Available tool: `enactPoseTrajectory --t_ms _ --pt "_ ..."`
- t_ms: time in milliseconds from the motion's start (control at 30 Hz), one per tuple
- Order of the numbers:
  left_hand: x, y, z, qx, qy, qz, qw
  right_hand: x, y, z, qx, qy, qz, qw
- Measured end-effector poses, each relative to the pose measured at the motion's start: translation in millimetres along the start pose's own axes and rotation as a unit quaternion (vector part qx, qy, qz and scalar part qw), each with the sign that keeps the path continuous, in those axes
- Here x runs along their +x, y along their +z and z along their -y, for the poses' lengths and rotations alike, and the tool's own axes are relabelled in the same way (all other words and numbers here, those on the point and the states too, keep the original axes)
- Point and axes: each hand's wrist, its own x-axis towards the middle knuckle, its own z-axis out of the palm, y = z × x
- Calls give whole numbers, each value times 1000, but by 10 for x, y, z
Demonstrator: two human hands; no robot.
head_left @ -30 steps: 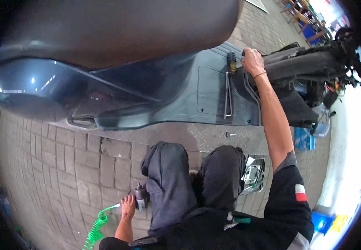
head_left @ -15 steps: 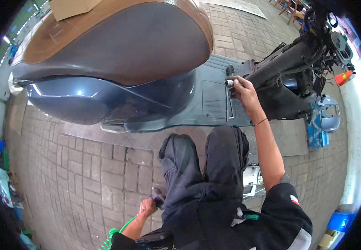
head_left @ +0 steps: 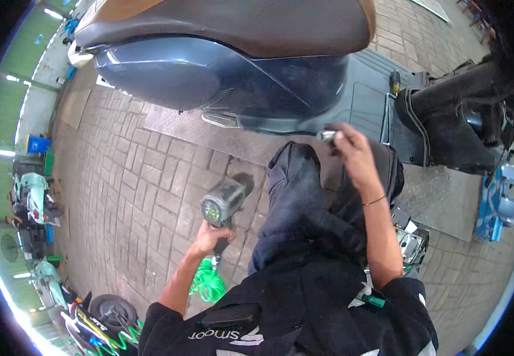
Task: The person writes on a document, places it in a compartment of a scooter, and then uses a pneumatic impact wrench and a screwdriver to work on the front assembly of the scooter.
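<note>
My left hand (head_left: 215, 237) grips the handle of a dark grey air impact gun (head_left: 222, 200), raised above the paving, with a green coiled hose (head_left: 208, 280) below it. My right hand (head_left: 355, 154) pinches a small silver cylinder, apparently a socket (head_left: 328, 136), over my knees, in front of the floorboard (head_left: 366, 99) of a dark scooter (head_left: 281, 83) with a brown seat (head_left: 245, 26). A tool with a black-and-yellow handle (head_left: 395, 82) lies on that floorboard. An open case of tools (head_left: 412, 249) sits beside my right leg.
The scooter stands on a metal plate (head_left: 168, 124). At right are a blue toolbox (head_left: 488, 207) and a silver panel (head_left: 509, 196). Along the left are parked scooters (head_left: 34, 190), a person (head_left: 15, 219), a blue bin (head_left: 36, 144) and a motorcycle wheel (head_left: 112, 312).
The impact gun has been lifted off the paving in my left hand. My right hand has left the scooter's front, bringing the silver piece toward me. My view has shifted leftward.
</note>
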Motion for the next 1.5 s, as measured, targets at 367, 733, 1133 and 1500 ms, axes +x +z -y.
enactPoseTrajectory --t_ms 367,733,1133,1500 --pt "-17 910 -692 -338 32 206 918 -340 595 -16 189 20 6 982" --pt "97 887 -560 -322 30 286 902 -429 455 46 -170 -159 -56 971" --pt "-197 891 -627 199 260 91 940 -368 240 178 126 -96 91 983" --pt "10 1022 -385 200 273 135 931 -470 19 587 173 -81 -28 981"
